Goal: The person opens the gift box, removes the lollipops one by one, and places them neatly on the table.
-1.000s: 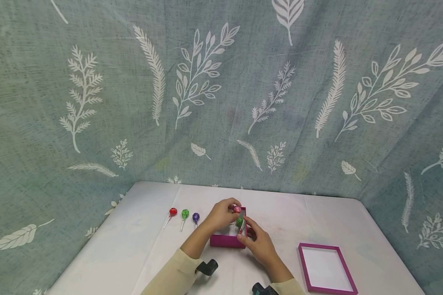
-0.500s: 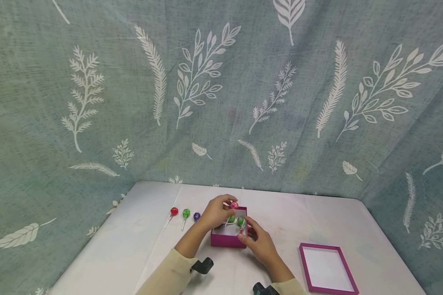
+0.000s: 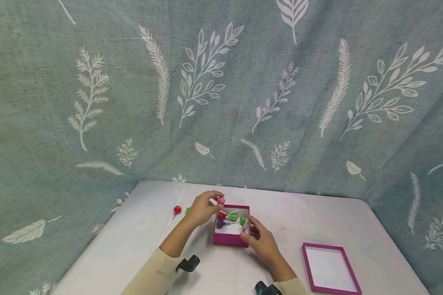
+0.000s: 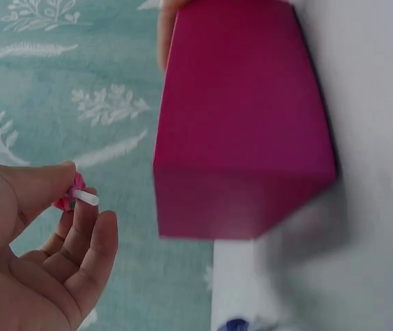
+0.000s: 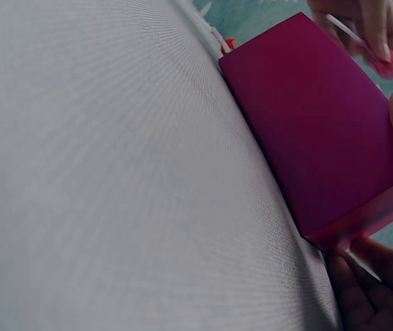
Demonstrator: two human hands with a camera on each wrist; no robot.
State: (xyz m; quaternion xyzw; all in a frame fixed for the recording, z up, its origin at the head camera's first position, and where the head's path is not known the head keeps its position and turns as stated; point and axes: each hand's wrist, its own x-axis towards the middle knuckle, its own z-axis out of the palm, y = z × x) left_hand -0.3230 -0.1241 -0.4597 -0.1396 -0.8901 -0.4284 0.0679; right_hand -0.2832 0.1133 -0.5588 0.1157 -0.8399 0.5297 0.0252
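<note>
My left hand (image 3: 201, 209) pinches a pink lollipop (image 3: 221, 200) between thumb and fingers, over the far left corner of an open magenta box (image 3: 230, 239). Its white stick (image 4: 86, 198) pokes out toward the camera in the left wrist view. My right hand (image 3: 263, 242) grips the box at its right side, thumb near the front corner and fingers along the wall. Inside the box lie a green lollipop (image 3: 234, 217), a second green lollipop (image 3: 243, 220) by the right wall, a red lollipop (image 3: 222, 216) and a purple lollipop (image 3: 220, 224).
Left of the box, a red lollipop (image 3: 177, 209) lies on the white-covered table (image 3: 280, 221); beside it a green lollipop (image 3: 188, 210) is partly hidden by my left hand. A dark blue lollipop (image 4: 236, 325) shows in the left wrist view. The magenta-rimmed lid (image 3: 331, 268) lies at right.
My left hand has moved left with the pink lollipop, from over the box's far right to its far left corner, uncovering the lollipops inside. My right hand stays on the box.
</note>
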